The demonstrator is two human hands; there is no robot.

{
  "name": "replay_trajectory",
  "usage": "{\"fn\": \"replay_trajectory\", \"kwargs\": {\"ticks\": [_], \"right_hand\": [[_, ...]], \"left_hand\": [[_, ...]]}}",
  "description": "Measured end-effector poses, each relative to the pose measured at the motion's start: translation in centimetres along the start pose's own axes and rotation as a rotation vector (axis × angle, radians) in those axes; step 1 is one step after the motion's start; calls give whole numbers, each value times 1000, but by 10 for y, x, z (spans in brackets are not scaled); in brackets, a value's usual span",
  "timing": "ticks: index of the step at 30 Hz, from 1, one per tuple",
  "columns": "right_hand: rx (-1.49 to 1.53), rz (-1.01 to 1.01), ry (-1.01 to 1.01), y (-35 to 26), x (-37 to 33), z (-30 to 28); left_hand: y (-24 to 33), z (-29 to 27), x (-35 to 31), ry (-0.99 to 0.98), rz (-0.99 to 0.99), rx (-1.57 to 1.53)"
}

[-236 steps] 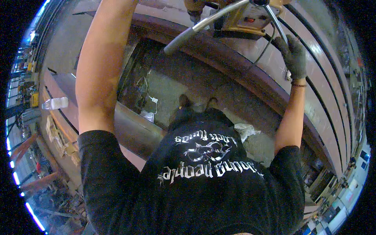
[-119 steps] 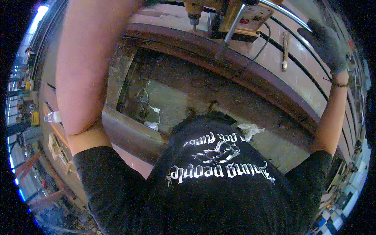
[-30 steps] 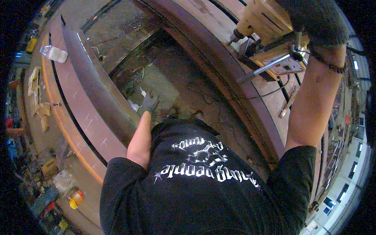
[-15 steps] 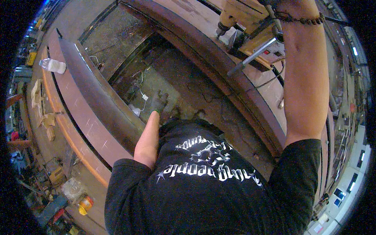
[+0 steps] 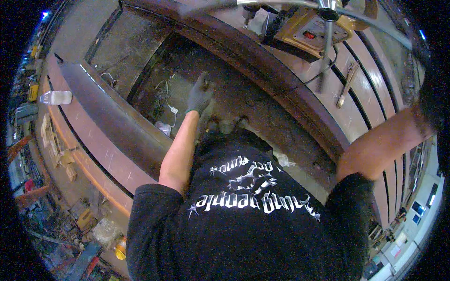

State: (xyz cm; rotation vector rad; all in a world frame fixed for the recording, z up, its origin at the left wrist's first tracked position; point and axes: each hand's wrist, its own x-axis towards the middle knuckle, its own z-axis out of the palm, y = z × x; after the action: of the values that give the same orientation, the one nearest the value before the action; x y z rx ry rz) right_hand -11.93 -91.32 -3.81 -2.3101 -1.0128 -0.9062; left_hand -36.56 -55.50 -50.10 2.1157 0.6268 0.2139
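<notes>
The drilling machine (image 5: 309,35) sits on the right-hand beams (image 5: 369,100), a brush (image 5: 348,86) to its right; a bottle (image 5: 57,97) lies on the left-hand beam (image 5: 110,154) (floor (image 5: 222,105) between).

The person wears a loose black short-sleeved T-shirt (image 5: 248,239) with wide sleeves (image 5: 154,210) ending near the elbows. Across its front run two arched lines of silvery-white spiky blackletter lettering (image 5: 253,203), upside down from this view, with a curving silver-and-white emblem (image 5: 251,182) between them. A dark grey fabric glove (image 5: 197,102) covers the left hand (image 5: 200,95); the right hand (image 5: 430,100) is a dark blur.
</notes>
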Motion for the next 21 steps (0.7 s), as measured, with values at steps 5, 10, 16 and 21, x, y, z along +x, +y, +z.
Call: {"fn": "replay_trajectory", "kwargs": {"ticks": [5,10,16,21], "right_hand": [[30,728,261,37,-184,67],[300,710,130,7,-238,170],[876,1178,139,-17,-233,189],[197,866,119,15,-227,145]], "left_hand": [[100,-4,42,-51,228,221],[178,-8,102,-187,313,691],[169,-13,151,-69,-18,584],[61,-39,86,245,-24,454]]}}
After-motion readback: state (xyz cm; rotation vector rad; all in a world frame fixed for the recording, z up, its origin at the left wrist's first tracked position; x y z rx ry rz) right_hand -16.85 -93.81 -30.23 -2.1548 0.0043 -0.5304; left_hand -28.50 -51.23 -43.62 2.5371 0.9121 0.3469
